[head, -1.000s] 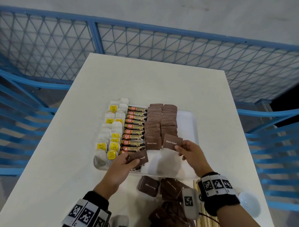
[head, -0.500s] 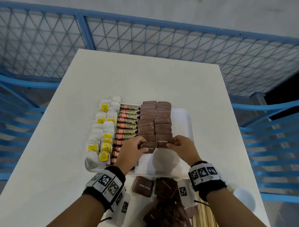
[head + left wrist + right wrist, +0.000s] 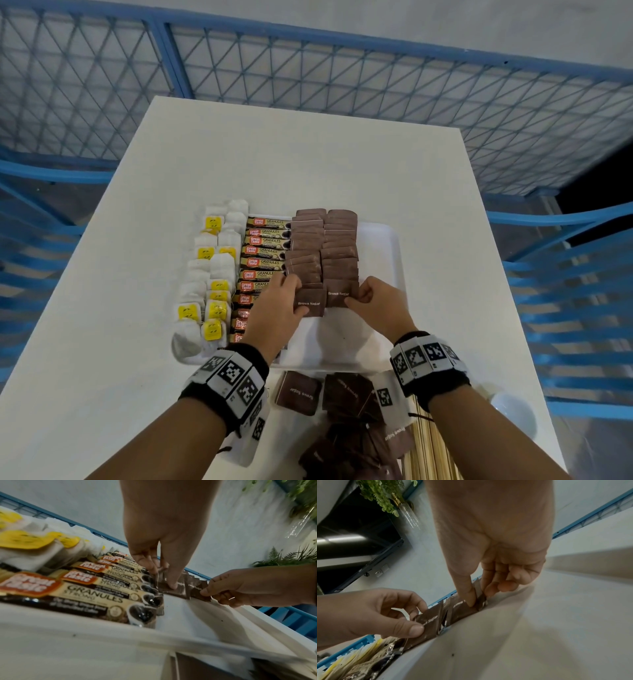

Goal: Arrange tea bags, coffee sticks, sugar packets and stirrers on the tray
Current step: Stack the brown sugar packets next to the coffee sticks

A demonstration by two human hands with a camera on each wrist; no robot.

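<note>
On the white tray [image 3: 383, 246] lie a column of tea bags [image 3: 212, 274], a column of coffee sticks [image 3: 263, 253] and two columns of brown sugar packets [image 3: 325, 246]. My left hand [image 3: 299, 296] pinches a brown sugar packet [image 3: 310, 303] at the near end of the left sugar column. My right hand [image 3: 356, 296] pinches another packet [image 3: 339, 293] at the near end of the right column. In the left wrist view my thumb presses on the packet [image 3: 164, 588] beside the coffee sticks [image 3: 102, 588]. In the right wrist view thumb and fingers pinch the right packet [image 3: 462, 609].
Loose sugar packets [image 3: 298, 392] lie in a heap on the table in front of the tray, with a bundle of wooden stirrers [image 3: 428, 452] to their right. A white round object [image 3: 510, 411] sits near the table's right edge. Blue railings surround the table.
My left hand has carried its packet from the tray's near left up to the left sugar column. My right hand has stayed at the right column, and both packets now lie side by side.
</note>
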